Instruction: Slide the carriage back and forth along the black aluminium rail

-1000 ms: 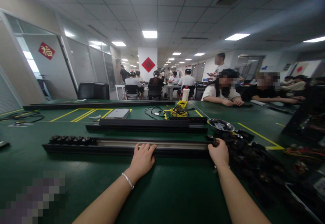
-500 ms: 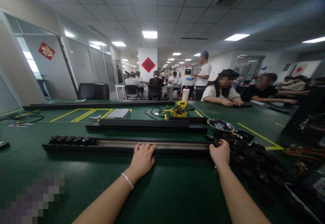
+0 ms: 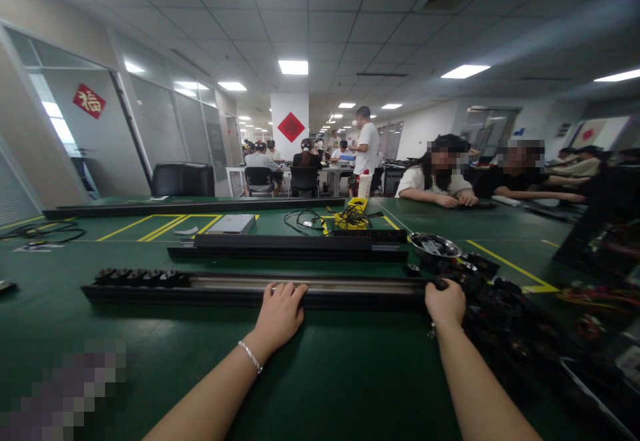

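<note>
- Table [image 3: 350, 374]: green top with yellow lines, filling the lower half of the frame.
- Rail [image 3: 225, 289]: long black track with a pale groove, lying across the centre of the frame, left to right; a row of black pieces sits in its left end.
- Second rail [image 3: 287, 248]: just behind the first, parallel to it.
- Parts pile [image 3: 505, 321]: black pieces heaped at lower right, touching the right end of the rail.
- Left hand [image 3: 280, 314]: centre of the frame, laid flat on the near edge of the rail, fingers together and curled over its top.
- Right hand [image 3: 445, 302]: at the right end of the rail, fingers curled onto a black piece there; the grip itself is hidden.
- Bowl [image 3: 434, 246]: metal, right of centre, behind the pile.
</note>
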The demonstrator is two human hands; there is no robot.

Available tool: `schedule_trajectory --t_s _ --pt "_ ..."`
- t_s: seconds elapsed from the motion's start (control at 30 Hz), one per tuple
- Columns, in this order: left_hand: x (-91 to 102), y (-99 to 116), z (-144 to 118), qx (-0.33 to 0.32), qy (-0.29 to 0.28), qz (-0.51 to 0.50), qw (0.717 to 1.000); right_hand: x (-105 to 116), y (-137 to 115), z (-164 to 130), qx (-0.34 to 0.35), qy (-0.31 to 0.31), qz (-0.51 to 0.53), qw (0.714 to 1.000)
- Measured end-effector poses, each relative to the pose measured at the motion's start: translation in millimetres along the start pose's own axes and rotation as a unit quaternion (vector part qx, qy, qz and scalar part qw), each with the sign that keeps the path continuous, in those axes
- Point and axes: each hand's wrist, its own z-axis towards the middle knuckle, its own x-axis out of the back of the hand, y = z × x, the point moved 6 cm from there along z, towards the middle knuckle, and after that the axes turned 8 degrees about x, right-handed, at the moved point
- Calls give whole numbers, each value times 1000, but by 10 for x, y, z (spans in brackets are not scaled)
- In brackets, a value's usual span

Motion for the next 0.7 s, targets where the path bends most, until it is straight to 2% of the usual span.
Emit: schedule_trajectory --t_s 0.17,0.37,0.5,0.6,0.7 --pt "2 5 5 3 -4 4 1000 0 66 13 14 23 19 999" --pt "18 18 4 4 -13 -6 1000 18 206 65 -12 27 32 999" --pt "16 12 1 6 -13 -11 1000 87 209 85 -12 45 32 998" --pt "18 1 -4 2 -2 -12 1000 166 189 87 -4 89 42 995" --pt "19 -14 -6 -6 5 -16 1000 279 203 65 -16 169 50 984"
